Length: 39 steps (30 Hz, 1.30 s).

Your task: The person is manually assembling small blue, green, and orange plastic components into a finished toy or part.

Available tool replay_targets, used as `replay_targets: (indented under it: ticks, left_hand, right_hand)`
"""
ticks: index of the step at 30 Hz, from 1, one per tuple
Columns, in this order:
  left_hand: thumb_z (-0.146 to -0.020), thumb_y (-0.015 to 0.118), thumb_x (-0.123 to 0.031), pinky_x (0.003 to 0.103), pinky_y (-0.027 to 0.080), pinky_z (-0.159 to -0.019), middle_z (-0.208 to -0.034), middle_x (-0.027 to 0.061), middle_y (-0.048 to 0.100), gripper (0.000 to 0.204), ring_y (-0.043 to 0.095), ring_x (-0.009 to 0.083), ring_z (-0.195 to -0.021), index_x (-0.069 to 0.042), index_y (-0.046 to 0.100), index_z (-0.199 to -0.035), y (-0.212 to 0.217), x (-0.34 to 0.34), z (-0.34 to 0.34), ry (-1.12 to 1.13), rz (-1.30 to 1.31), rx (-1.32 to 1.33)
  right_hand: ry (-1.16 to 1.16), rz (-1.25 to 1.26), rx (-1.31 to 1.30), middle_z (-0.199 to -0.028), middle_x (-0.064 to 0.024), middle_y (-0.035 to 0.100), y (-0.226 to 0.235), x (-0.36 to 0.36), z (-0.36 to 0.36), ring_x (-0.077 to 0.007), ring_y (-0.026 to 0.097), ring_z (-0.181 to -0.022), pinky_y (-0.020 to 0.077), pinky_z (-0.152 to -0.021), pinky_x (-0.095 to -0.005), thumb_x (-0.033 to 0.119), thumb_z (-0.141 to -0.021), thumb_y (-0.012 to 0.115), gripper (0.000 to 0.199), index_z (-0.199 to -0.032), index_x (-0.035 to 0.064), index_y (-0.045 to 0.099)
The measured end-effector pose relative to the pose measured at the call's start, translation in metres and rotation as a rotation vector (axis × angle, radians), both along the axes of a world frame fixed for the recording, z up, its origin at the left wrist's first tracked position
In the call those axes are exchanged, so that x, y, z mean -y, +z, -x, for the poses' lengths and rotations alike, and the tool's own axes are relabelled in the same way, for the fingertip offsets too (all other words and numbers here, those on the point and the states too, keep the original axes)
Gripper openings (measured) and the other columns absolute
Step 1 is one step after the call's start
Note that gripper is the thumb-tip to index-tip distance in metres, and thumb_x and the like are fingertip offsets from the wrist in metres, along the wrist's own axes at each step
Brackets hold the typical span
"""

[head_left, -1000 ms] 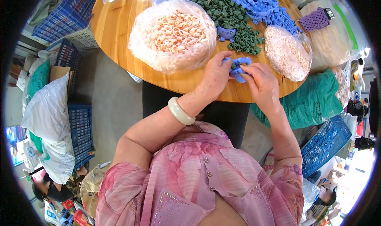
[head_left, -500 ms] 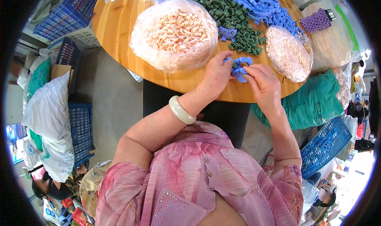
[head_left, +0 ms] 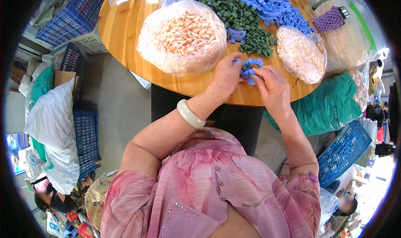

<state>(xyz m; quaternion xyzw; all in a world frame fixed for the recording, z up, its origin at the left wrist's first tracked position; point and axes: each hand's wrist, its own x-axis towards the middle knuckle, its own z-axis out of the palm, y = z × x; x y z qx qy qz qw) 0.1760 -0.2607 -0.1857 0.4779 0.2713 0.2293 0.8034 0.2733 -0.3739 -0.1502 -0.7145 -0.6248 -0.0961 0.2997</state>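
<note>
A small blue plastic part [head_left: 249, 76] is held between my two hands above the table's near edge. On its left side, my left hand [head_left: 227, 76] pinches it. From the right, my right hand [head_left: 273, 87] grips it with thumb and fingertips. My fingers hide some of its shape. Just beyond my hands lies a heap of small dark green plastic parts [head_left: 257, 42], with a larger blue piece [head_left: 237, 35] at its edge. Behind it spreads a pile of blue plastic parts [head_left: 271, 6].
A clear bag of pale pink ring-like pieces [head_left: 190, 33] sits left on the round wooden table [head_left: 121, 33]; a smaller bag of pale pieces [head_left: 301, 56] is at the right. Green sack [head_left: 328, 106] and blue crate [head_left: 344, 152] stand right, white sack [head_left: 52, 125] and blue crate [head_left: 85, 137] left.
Both hands stay on the blue part, with only a slight shift of the fingers. The table and its contents sit slightly further left and up in the picture.
</note>
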Motion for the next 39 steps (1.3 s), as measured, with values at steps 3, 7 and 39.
replay_targets:
  ticks: [3, 7, 39]
  left_hand:
    - [-0.091, 0.045, -0.013, 0.026, 0.053, -0.069, -0.097, 0.0072, 0.055, 0.033, 0.057, 0.0116, -0.081, 0.002, 0.046, -0.12, 0.002, 0.001, 0.001, -0.002, 0.006, -0.002]
    - [-0.091, 0.045, -0.012, 0.027, 0.053, -0.071, -0.099, 0.0077, 0.055, 0.033, 0.057, 0.0128, -0.084, 0.002, 0.045, -0.121, 0.003, 0.003, 0.003, -0.009, 0.006, 0.0]
    - [-0.089, 0.047, -0.013, 0.028, 0.044, -0.051, -0.08, 0.0063, 0.056, 0.019, 0.052, 0.0137, -0.064, -0.002, 0.055, -0.103, -0.017, 0.018, -0.017, 0.124, -0.219, 0.134]
  right_hand:
    - [0.006, -0.002, -0.001, -0.083, -0.0075, 0.057, 0.001, 0.001, 0.002, -0.0275, 0.055, -0.077, 0.0456, -0.065, -0.0364, 0.006, -0.075, 0.063, 0.016, -0.091, 0.0063, 0.06]
    - [0.062, 0.026, 0.188, -0.083, -0.0066, 0.056, 0.006, 0.003, 0.002, -0.0262, 0.054, -0.077, 0.0451, -0.067, -0.0352, 0.004, -0.073, 0.062, 0.018, -0.091, 0.0058, 0.06]
    - [0.198, -0.058, 0.165, -0.085, -0.0157, 0.055, -0.005, 0.016, -0.008, -0.0344, 0.052, -0.083, 0.0425, -0.073, -0.0417, 0.006, -0.082, 0.055, 0.013, -0.093, -0.0004, 0.059]
